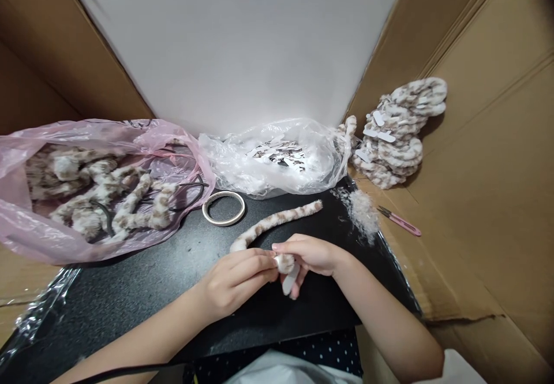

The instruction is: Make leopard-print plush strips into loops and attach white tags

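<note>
A long furry plush strip [277, 217], white with brown spots, curves across the black tabletop and runs behind my left hand [234, 283]. My left hand pinches its near end, where a white fluffy tip [285, 263] shows between the two hands. On the other side of that tip, my right hand [314, 256] is closed with the thumb on top. A flat white tab [291, 280] hangs at the tip, against the fingers of my right hand. Whether the tab is fixed to the plush is hidden by the fingers.
A pink bag [173, 130] of spotted plush pieces and dark cords lies left. Behind stands a clear bag [242, 170] of small tabs. A tape roll [224, 208], loose fluff [361, 211], pink thread snips [400, 221] and a plush pile [389, 141] are around. Cardboard walls [489, 141] flank the table.
</note>
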Motion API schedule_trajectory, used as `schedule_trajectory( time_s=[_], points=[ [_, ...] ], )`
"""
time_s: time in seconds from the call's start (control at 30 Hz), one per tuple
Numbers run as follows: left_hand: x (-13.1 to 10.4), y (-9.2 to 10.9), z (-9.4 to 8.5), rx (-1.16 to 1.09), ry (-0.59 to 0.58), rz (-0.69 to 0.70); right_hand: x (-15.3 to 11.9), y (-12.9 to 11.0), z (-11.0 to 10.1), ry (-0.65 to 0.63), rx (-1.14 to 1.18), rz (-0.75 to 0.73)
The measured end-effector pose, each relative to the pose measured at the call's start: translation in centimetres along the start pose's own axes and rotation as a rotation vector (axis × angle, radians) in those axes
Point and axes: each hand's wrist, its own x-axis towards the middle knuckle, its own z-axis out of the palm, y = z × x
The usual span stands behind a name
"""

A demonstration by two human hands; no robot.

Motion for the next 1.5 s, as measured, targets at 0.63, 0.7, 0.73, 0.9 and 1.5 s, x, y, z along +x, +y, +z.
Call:
schedule_trajectory(
  time_s=[0.63,0.7,0.73,0.9,1.5],
  points=[
    [0.4,-1.3,0.2,0.059,0.106,-0.091,1.1,0.5,1.0,0.545,-0.078,-0.576],
    [0.3,-1.4,0.1,0.064,0.097,-0.089,1.1,0.5,0.8,0.486,0.067,-0.478],
    [0.3,-1.4,0.1,0.071,0.086,-0.084,1.2,0.4,0.7,0.467,0.114,-0.428],
    [0.0,-1.7,0.1,0.103,-0.012,-0.005,1.1,0.3,0.4,0.434,0.211,-0.303],
    [0.0,-0.7,0.5,0.225,0.159,-0.197,0.8,1.8,2.3,0.940,-0.740,-1.052]
  ],
)
